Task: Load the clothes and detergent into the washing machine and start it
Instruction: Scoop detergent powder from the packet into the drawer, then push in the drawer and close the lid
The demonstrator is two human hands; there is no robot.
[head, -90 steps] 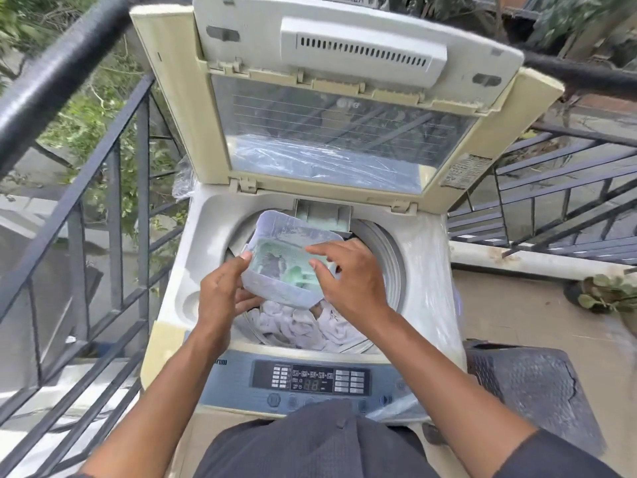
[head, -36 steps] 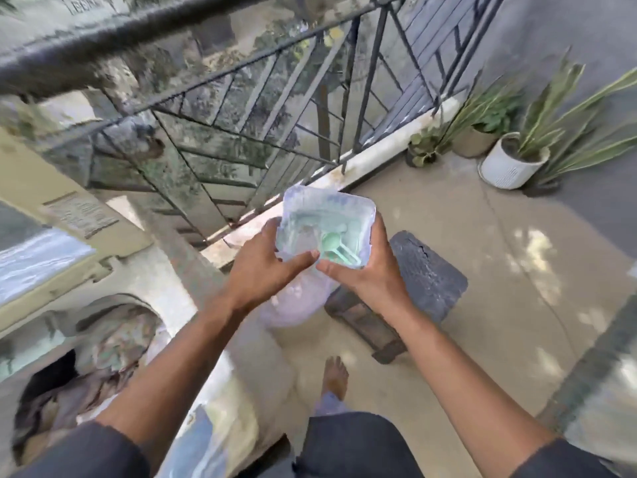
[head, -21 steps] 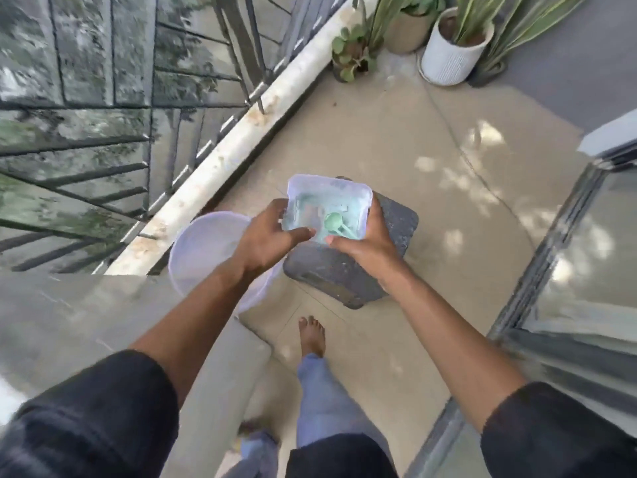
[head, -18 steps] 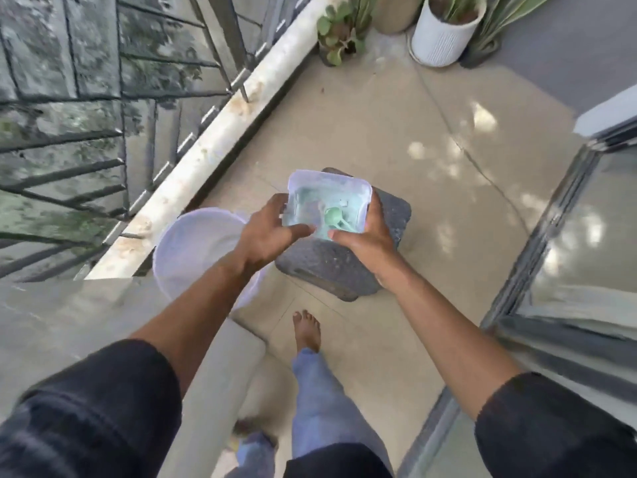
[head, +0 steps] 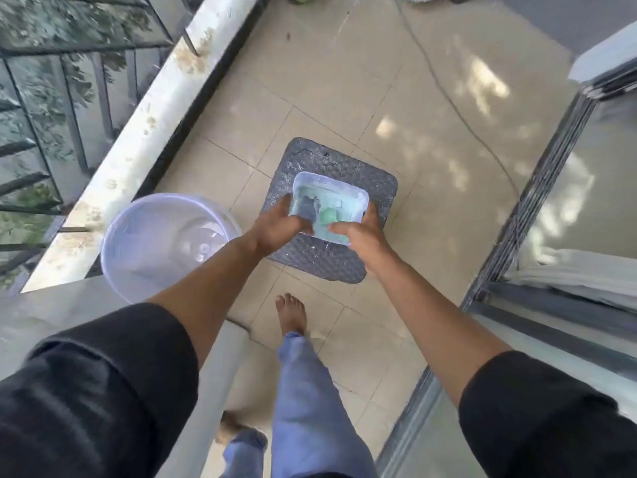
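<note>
A clear plastic detergent box (head: 329,198) with a pale green inside and a green scoop (head: 328,215) sits low over a dark grey square stool (head: 324,257). My left hand (head: 281,226) grips the box's left side with the thumb over its near edge. My right hand (head: 365,241) grips its right side the same way. I cannot tell whether the box rests on the stool. Of the washing machine only a pale edge (head: 38,308) shows at the lower left. No clothes are in view.
An empty translucent white bucket (head: 144,243) stands on the tiled balcony floor left of the stool, by the low concrete kerb (head: 144,125) and dark metal railing. A sliding glass door frame (head: 537,208) runs along the right. My bare foot (head: 292,313) is just behind the stool.
I have turned away from the open washing machine to the right and looked down. Both hands have carried the detergent box down to the grey stool.
</note>
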